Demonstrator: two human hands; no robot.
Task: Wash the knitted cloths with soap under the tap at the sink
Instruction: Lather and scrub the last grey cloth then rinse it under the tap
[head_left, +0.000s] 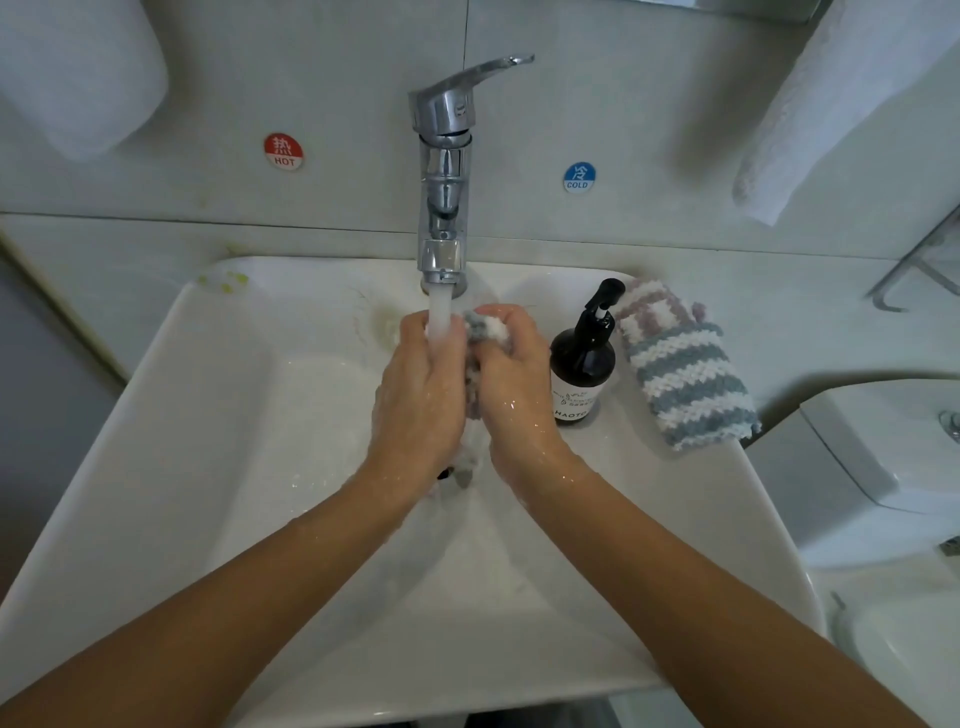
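1. Water runs from the tap (442, 171), and both hands meet right under its spout, over the sink (218, 415).
2. The left hand (418, 400) and right hand (511, 384) each curl tight around one wet knitted cloth (485, 330), squeezed between them.
3. Best here, I'd say: rub palm against palm and turn the cloth so the stream reaches every fold.
4. Right of the tap wait the soap bottle (582, 364) and a striped cloth (685, 369), lying just beside it.

Dim, soft light; warped edges.
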